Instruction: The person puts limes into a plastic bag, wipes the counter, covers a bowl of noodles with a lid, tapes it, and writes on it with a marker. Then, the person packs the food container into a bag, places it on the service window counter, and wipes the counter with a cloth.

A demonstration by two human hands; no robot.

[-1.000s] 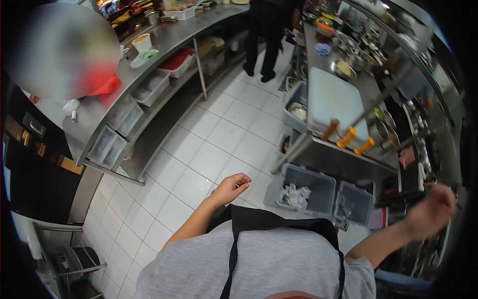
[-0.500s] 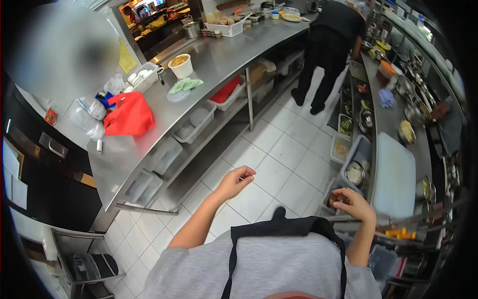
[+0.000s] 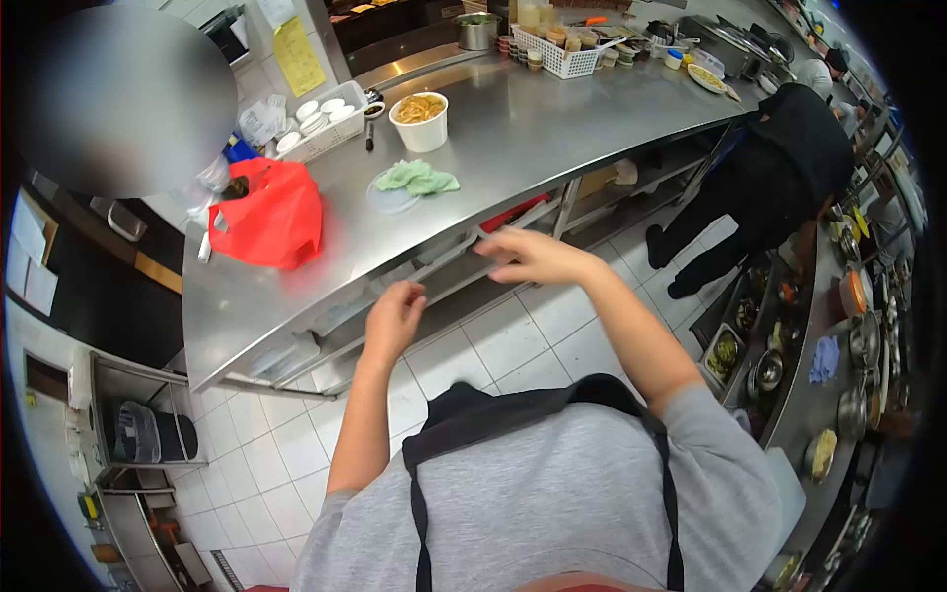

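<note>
My left hand (image 3: 397, 318) is in the air just in front of the steel counter's (image 3: 533, 138) near edge, fingers apart and holding nothing. To its right, my right hand (image 3: 528, 259) reaches across near the same edge, open with its fingers spread. The nearest items on the counter are a green cloth (image 3: 419, 179) lying partly over a clear round lid (image 3: 391, 195). Behind the cloth stands a white tub of orange-brown food (image 3: 419, 122). A red bag (image 3: 268, 212) sits at the counter's left end.
A person in black (image 3: 764, 178) bends forward at the right. White baskets hold lids (image 3: 330, 133) and containers (image 3: 562, 59). Beneath the counter are shelves with bins. Along the right side runs another counter (image 3: 789, 419) with bowls (image 3: 767, 370) and a blue cloth (image 3: 824, 359).
The view has turned right and moved nearer the counter. My right hand has swung from the right side to the counter's front edge, near my left hand. The person in black bends lower.
</note>
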